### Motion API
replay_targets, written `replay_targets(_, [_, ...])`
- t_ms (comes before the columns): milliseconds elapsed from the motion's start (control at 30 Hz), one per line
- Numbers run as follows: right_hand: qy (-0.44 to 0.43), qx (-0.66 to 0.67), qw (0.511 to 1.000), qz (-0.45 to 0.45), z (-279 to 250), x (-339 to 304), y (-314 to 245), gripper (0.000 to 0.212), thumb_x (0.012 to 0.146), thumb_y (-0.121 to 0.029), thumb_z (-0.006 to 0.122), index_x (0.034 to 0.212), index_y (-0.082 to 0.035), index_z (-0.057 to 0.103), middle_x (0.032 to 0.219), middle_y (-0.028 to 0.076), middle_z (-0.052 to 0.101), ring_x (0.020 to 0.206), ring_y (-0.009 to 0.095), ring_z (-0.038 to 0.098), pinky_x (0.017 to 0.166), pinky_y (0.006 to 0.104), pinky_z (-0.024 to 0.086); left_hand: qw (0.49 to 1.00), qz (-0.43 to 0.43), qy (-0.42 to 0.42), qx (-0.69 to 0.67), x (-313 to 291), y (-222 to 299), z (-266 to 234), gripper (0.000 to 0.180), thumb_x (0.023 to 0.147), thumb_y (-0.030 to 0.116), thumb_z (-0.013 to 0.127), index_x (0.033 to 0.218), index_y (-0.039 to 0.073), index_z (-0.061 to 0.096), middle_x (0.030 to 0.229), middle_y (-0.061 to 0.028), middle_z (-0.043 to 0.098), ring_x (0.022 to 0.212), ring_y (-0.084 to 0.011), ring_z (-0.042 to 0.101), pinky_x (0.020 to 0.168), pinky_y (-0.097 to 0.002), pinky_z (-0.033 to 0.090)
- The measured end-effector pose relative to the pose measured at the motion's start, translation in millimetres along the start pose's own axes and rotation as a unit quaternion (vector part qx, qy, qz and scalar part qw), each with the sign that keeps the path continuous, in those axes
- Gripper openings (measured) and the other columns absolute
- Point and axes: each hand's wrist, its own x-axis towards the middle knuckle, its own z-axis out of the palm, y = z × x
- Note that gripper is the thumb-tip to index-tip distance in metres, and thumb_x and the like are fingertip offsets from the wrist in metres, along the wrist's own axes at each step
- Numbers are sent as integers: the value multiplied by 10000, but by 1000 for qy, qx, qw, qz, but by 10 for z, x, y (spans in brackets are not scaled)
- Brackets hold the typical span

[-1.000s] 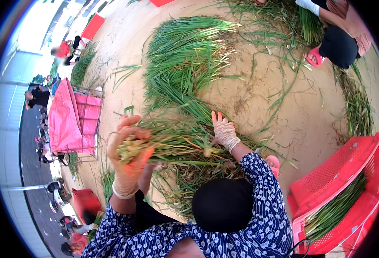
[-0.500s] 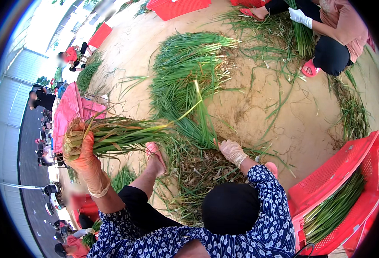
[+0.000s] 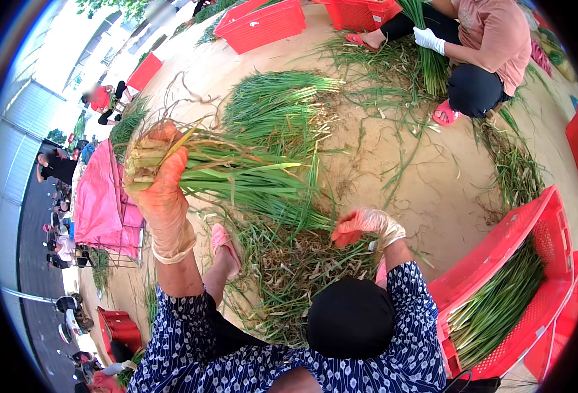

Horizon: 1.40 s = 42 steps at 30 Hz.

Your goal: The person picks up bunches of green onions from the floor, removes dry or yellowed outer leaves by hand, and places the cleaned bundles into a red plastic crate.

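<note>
My left hand [image 3: 164, 180], in a pale glove with orange on its fingers, is closed round the base of a bunch of garlic chives [image 3: 246, 173]. The pale stem ends [image 3: 143, 160] face left, and dry strands hang about them. The green leaves stretch right toward my right hand [image 3: 367, 227], also gloved, whose fingers are curled together beside the leaf tips. What those fingers hold, if anything, is hidden. Beneath the hands lies a heap of dry and green leaf scraps [image 3: 308, 262]. Beyond the bunch, a pile of chives [image 3: 269, 108] rests on the floor.
At right stands a red crate [image 3: 499, 252] with chives [image 3: 499, 308] inside. Another red crate [image 3: 263, 29] is at the far side. A crouching person [image 3: 485, 46] in white gloves holds chives at far right. A pink sheet [image 3: 105, 203] covers something at left.
My left hand has raised the bunch away from me and slightly right. The upright leaves my right hand held are no longer seen in it. The view has shifted somewhat.
</note>
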Motion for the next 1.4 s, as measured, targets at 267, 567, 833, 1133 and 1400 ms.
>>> replay_targets(267, [-336,352,792,-369,767,351,-493,1170,752,-644,784,1617,-119,196,1595,206,351,1416,402,428,1070,557,469,990,-30,-135,19,-495,49,640,277,759,-60,778,979,41,642,994,-125,690,1053,-260,655,1033,-464,508])
replay_targets(567, [-205,604,653,-408,630,431,-105,995,773,-776,615,1463,-72,480,1398,195,585,1261,384,579,1030,612,492,937,38,-342,57,-1375,-110,568,353,707,78,888,984,107,670,1149,-119,680,1285,-342,550,1202,-541,277])
replay_targets(833, [-75,640,624,-442,285,292,-63,757,903,-644,609,1405,-81,540,1301,174,658,1131,360,668,957,613,544,825,92,-477,289,-1538,-126,478,693,628,-50,819,1277,150,681,1607,-187,287,1473,-447,298,1173,-490,314])
replay_targets(1133, [25,539,659,-524,55,17,-12,987,857,-596,709,1585,-85,282,1331,110,615,1221,287,599,1074,576,465,844,-272,-455,74,-1372,-504,236,777,665,-229,503,1384,58,554,1467,-157,431,1353,-273,492,1093,-384,463])
replay_targets(1400, [218,391,746,-493,35,-268,-96,899,797,-301,839,1529,-52,382,1335,107,623,1129,243,651,937,481,583,820,-365,-430,102,-1201,-1268,739,795,889,233,762,1548,57,354,1521,-157,460,1360,-329,487,1134,-437,397])
